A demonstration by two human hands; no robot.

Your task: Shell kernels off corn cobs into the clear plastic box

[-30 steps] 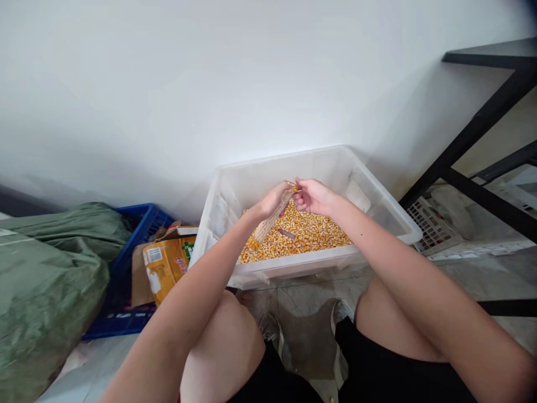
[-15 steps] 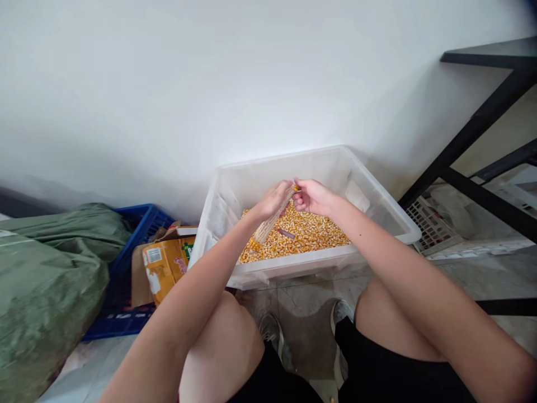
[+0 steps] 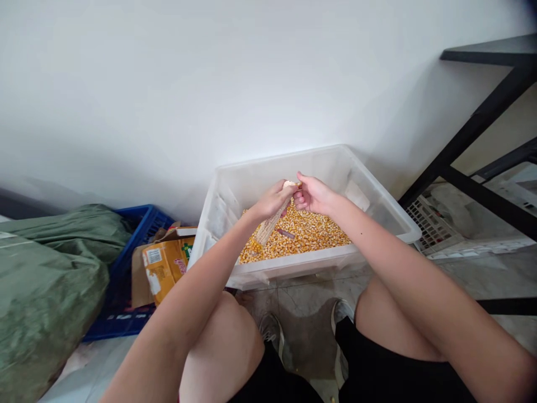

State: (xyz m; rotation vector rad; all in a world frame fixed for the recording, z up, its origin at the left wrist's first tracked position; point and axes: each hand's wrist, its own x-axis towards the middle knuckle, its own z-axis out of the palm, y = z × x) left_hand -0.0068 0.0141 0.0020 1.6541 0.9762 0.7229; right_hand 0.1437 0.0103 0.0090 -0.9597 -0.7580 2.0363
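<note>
My left hand is closed around a corn cob, which slants over the bin with most of its length bare and pale. Yellow kernels remain at its near end and a few at its far end. At that far end is my right hand, its fingers curled against the cob and its thumb raised beside the kernels. Beneath both hands, loose corn kernels cover the floor of a translucent plastic bin. A narrow purplish-brown piece lies on the kernels; its kind is unclear.
Left of the bin stand a torn cardboard box, a blue crate and a green sack. A black metal frame rises at the right, near a white basket. A white wall backs the bin.
The cob has turned a little in my left hand, and its pale far end now shows. My right thumb has lifted up from the cob's end. Bin and surroundings look the same.
</note>
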